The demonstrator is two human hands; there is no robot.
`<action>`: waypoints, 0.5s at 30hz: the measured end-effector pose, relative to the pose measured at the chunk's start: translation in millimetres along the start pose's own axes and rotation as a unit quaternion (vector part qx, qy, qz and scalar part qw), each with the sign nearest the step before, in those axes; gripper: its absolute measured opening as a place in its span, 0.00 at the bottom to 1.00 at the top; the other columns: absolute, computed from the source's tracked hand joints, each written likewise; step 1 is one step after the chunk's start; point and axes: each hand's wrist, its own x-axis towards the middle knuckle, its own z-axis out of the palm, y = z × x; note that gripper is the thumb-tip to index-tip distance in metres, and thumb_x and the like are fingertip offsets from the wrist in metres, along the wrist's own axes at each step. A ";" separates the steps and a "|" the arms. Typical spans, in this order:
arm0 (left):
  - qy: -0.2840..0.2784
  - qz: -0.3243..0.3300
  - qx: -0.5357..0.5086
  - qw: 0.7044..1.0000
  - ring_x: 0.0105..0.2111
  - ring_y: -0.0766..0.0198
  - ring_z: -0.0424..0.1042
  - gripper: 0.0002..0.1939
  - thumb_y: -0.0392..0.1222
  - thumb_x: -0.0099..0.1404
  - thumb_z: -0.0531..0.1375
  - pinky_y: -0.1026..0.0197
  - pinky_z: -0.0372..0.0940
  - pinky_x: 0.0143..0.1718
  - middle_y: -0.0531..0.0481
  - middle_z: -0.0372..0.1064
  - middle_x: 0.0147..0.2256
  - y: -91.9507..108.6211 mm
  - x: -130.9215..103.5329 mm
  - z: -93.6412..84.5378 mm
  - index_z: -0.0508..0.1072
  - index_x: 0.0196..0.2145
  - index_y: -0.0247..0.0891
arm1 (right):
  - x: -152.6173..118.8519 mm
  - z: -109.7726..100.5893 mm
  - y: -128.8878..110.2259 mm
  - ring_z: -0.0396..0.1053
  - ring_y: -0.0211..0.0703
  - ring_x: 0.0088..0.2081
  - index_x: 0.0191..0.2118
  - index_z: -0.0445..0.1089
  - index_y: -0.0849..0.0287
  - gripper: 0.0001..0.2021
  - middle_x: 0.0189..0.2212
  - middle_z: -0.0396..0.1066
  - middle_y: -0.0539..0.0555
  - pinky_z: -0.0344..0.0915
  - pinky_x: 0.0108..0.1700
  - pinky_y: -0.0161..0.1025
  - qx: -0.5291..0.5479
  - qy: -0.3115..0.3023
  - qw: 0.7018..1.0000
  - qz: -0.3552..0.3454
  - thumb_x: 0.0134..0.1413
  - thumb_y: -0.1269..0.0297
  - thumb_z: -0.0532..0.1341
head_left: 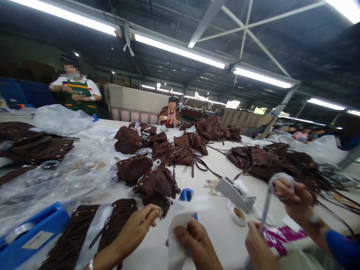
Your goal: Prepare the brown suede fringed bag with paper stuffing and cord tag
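Observation:
My left hand is raised left of centre, its fingers curled together; anything between them is too small to make out. Just right of it, my right hand grips a thin white sheet, thumb in front, with the fingers partly behind the sheet and blurred. A small blue tape dispenser stands behind the sheet. Brown drawstring bags with metal eyelets lie beyond my hands. More brown pieces lie beside my left forearm.
At the right, another person's hands hold a wrapped strap. A grey dispenser and tape roll lie nearby. A large blue dispenser and clear plastic are left. Two people are across the table.

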 end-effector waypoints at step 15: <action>0.025 0.119 0.568 0.814 0.58 0.47 0.63 0.39 0.25 0.61 0.52 0.42 0.64 0.54 0.44 0.50 0.69 -134.3 115.4 50.8 0.53 0.68 0.45 | 81.9 -56.6 46.4 0.73 0.44 0.28 0.43 0.74 0.57 0.28 0.27 0.76 0.54 0.70 0.35 0.41 0.076 0.091 0.989 0.090 0.36 0.44 0.73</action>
